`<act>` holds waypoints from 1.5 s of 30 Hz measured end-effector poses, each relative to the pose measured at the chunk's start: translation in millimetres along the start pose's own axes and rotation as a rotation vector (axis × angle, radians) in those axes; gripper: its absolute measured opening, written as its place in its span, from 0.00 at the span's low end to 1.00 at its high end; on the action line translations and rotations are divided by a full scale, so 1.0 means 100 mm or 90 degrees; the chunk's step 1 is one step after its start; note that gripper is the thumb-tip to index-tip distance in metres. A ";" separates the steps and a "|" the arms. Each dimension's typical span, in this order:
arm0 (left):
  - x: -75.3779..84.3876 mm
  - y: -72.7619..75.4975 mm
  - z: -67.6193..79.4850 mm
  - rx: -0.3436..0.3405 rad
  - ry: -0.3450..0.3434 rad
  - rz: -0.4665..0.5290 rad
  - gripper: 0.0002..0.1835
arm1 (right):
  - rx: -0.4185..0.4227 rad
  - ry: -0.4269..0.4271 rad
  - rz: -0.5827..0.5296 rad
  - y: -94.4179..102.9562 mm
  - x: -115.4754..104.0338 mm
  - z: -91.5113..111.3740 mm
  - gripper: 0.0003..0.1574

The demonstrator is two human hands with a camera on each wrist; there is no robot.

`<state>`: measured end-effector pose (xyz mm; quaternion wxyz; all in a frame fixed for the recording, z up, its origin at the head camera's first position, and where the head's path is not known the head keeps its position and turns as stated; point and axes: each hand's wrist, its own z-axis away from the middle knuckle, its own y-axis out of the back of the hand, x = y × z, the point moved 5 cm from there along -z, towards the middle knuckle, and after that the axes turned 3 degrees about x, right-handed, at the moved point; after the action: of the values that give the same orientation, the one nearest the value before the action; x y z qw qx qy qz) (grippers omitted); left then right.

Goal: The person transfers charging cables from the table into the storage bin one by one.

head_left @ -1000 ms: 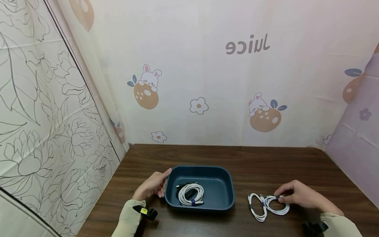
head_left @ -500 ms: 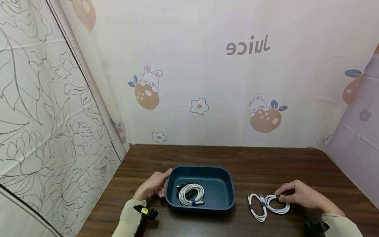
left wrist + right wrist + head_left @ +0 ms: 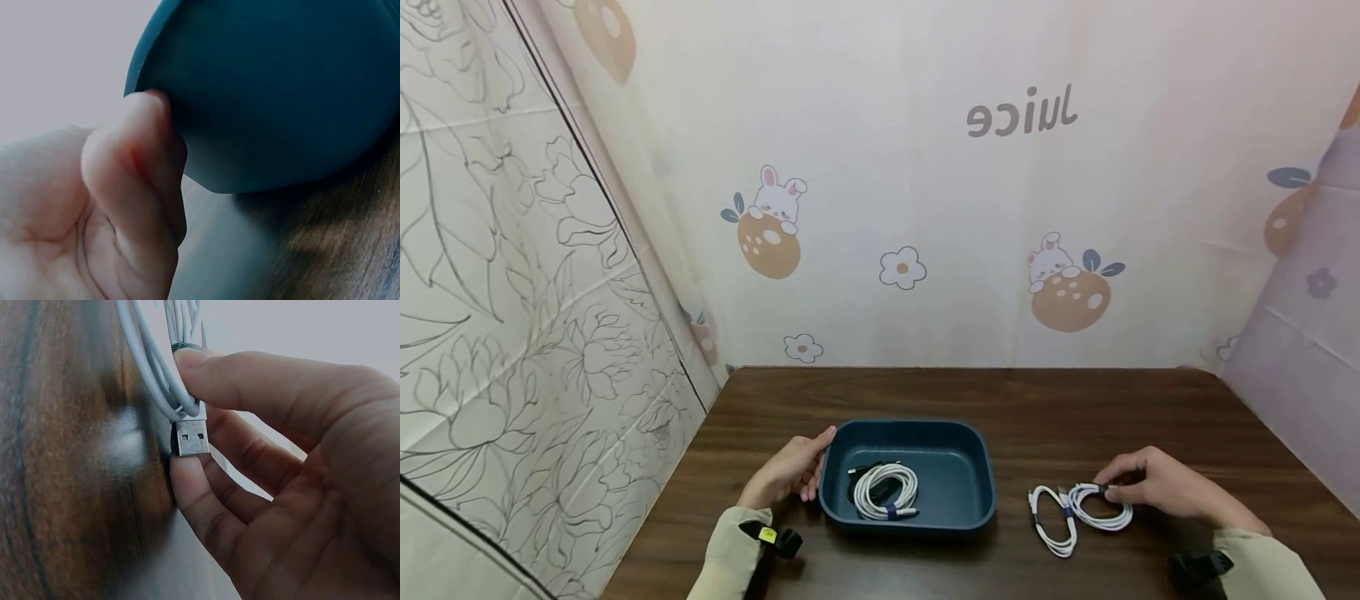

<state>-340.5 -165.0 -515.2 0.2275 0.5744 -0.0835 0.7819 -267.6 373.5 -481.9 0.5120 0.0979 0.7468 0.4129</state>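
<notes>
At the left end of a dark blue tray [image 3: 953,483], my left hand [image 3: 785,477] grips the wall, thumb at the rim and fingers curled below it. The left wrist view shows those fingertips against the tray's outer side. To the right, my right hand [image 3: 1167,485] pinches a coiled white USB cable [image 3: 1102,525] by its dark tie. Its metal USB plug [image 3: 193,439] sticks out between thumb and fingers in the right wrist view. A second coiled white cable [image 3: 1060,550] with a purple tie lies on the table, just left of the held one.
Inside the tray's left half lies a white coiled cable [image 3: 867,498] with a purple tie, over a black cable [image 3: 883,490]. The brown wooden table [image 3: 1075,408] meets a printed curtain [image 3: 917,208] at the back. A floral curtain [image 3: 535,333] hangs at the left.
My right hand and the coil it pinches have risen slightly, while the second white cable stays almost in place. The left hand and tray hold still; the head view shifts a little.
</notes>
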 end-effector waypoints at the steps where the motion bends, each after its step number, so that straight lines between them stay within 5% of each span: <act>1: 0.00 0.00 0.00 0.002 -0.002 -0.003 0.37 | 0.004 0.005 0.003 0.01 -0.01 -0.01 0.09; 31: 0.01 0.02 0.00 0.006 -0.013 -0.029 0.38 | 0.014 -0.050 0.070 0.27 -0.38 -0.44 0.08; 45: 0.01 0.04 0.02 0.016 -0.018 -0.038 0.37 | 0.026 -0.042 0.051 0.18 -0.57 -0.81 0.09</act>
<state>-341.1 -168.7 -513.3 0.2424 0.5903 -0.0600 0.7676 -314.6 311.0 -419.1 0.5172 0.1519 0.7333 0.4144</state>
